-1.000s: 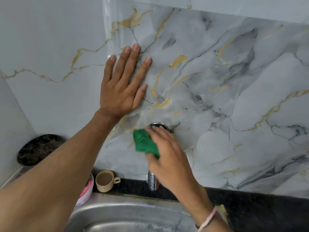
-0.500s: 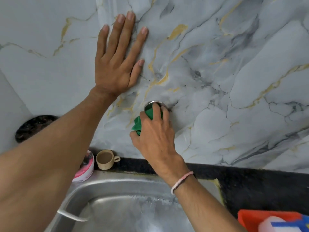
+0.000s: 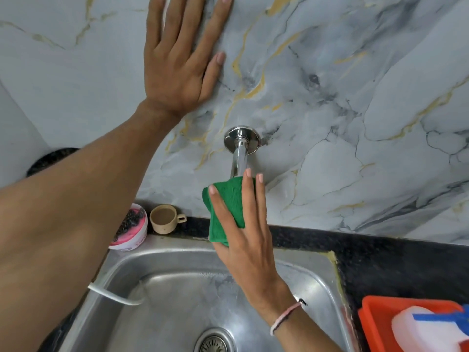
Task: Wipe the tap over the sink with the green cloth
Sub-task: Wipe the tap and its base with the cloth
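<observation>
A chrome tap comes out of the marbled wall through a round chrome flange and reaches over the steel sink. My right hand presses the folded green cloth around the tap's front part, which is hidden under it. The pipe near the wall shows bare. My left hand lies flat on the wall, fingers spread, up and left of the tap.
A beige cup and a pink tub stand on the black counter behind the sink's left corner. An orange tray with a white and blue item sits at the lower right. The drain is below.
My right hand slid the cloth from the flange at the wall outward along the tap. The camera tilted down, showing more of the sink. My left hand stayed on the wall.
</observation>
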Motion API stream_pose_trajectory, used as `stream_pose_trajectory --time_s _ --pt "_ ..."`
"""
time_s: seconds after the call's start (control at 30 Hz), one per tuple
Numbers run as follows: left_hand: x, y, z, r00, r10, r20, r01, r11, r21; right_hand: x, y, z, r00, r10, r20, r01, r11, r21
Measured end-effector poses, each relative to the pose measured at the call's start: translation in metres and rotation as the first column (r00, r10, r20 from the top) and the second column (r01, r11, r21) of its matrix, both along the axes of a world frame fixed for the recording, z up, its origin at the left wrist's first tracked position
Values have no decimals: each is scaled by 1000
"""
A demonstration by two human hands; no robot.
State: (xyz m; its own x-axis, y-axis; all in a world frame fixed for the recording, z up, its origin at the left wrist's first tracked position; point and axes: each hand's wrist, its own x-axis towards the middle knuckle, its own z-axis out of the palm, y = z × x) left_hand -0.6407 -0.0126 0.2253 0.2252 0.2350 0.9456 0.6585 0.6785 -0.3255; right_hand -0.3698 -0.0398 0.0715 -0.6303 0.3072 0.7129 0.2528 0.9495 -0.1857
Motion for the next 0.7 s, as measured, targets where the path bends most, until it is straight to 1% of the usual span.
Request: stream_pose_trajectory --time_s 0.07,0.13,0.17,0.2,0.23,0.27,0.3,0.33,0.37,0.4,0.43,0.47,0.5,0.57,0.63,0.7 --pt "-1 1 0 1000 5 -2 -5 1000 10 7 -1 -9 1000 23 3 -23 1000 13" --pt "-2 1 1 1000 3 3 -3 1000 11 21 -3 -19 996 81 27 -82 997 12" --pt "-1 1 2 1000 0 9 0 1000 7 31 -4 -26 990 135 36 -134 990 -43" --pt "0 1 2 1000 -1 15 1 1000 2 43 -5 -33 979 201 14 -196 965 -176" --pt "1 0 3 1000 0 19 0 1000 -1 55 -7 -40 965 253 -64 -257 882 -394" --pt "1 0 3 1000 2 21 -2 1000 -2 67 -8 -46 952 239 -191 -305 697 -649" --pt "1 -1 3 1000 3 22 -3 1000 -4 76 -8 -47 934 133 -330 -355 395 -847" --pt "2 -2 2 1000 6 21 -6 1000 -8 80 -5 -44 908 -47 -415 -414 38 -909" --pt "3 -2 2 1000 8 17 -8 1000 -12 79 3 -40 875 -215 -434 -481 -286 -828" --pt "4 -1 3 1000 10 13 -10 1000 -14 73 14 -34 855 -308 -418 -519 -501 -693" --pt "5 -1 4 1000 10 12 -9 1000 -15 63 28 -25 855 -336 -396 -517 -616 -595" --pt "6 -1 5 1000 10 15 -10 1000 -16 49 42 -13 881 -303 -364 -469 -669 -576" --pt "6 -2 4 1000 12 21 -12 1000 -17 32 57 1 907 -247 -342 -413 -684 -601" --pt "5 -3 4 999 9 33 -9 1000 -22 -4 80 27 931 -108 -348 -321 -695 -643" --pt "4 -4 5 1000 1 25 0 1000 -23 -33 89 47 921 13 -389 -269 -700 -661" --pt "5 -2 5 1000 0 13 0 1000 -13 -48 91 57 886 81 -456 -259 -729 -633"
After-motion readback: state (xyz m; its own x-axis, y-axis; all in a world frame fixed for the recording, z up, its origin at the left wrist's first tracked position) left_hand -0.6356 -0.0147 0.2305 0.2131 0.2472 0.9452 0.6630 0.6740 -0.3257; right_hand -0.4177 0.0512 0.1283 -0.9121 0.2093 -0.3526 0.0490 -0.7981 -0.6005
